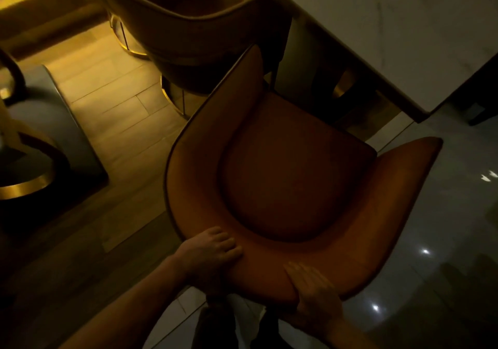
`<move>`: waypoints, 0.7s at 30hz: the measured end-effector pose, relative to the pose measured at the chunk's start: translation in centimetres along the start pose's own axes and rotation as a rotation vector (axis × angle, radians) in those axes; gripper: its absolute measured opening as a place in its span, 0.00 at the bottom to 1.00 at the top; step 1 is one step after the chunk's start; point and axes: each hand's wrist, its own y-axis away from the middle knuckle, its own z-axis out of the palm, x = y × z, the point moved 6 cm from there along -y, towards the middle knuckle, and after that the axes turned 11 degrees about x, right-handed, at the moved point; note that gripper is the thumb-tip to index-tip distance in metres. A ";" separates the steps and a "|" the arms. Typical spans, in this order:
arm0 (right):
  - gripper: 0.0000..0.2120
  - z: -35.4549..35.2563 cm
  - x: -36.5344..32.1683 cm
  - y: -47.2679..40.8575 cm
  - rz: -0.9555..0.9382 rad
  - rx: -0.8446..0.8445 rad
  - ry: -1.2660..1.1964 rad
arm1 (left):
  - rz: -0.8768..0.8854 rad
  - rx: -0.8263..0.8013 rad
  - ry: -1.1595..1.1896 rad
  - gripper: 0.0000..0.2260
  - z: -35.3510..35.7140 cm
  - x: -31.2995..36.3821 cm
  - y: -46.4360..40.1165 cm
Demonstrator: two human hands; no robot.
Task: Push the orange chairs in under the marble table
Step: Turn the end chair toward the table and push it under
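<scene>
An orange chair with a curved wrap-around back stands below me, its seat facing the marble table at the upper right. Its front reaches to about the table's edge; the rest of the seat is out in the open. My left hand grips the top of the backrest on the left, fingers curled over the rim. My right hand grips the same rim a little to the right. A second orange chair stands beyond it at the upper left, alongside the table.
Gold ring-shaped chair bases show under the far chair. At the left stands another piece of furniture with a gold curved base on a grey rug. Wooden flooring lies to the left, glossy tile to the right.
</scene>
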 end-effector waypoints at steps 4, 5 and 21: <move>0.42 0.0 0.5 -4.6 0.083 0.033 -0.034 | -0.050 0.006 0.040 0.30 -2.4 -4.4 -2.5; 0.41 0.0 0.4 -5.8 0.093 0.038 -0.034 | -0.050 0.015 0.034 0.31 -2.9 -5.5 -3.0; 0.43 2.0 -1.6 -13.8 0.235 -0.046 0.044 | 0.037 0.004 -0.040 0.35 -5.6 -14.6 -5.0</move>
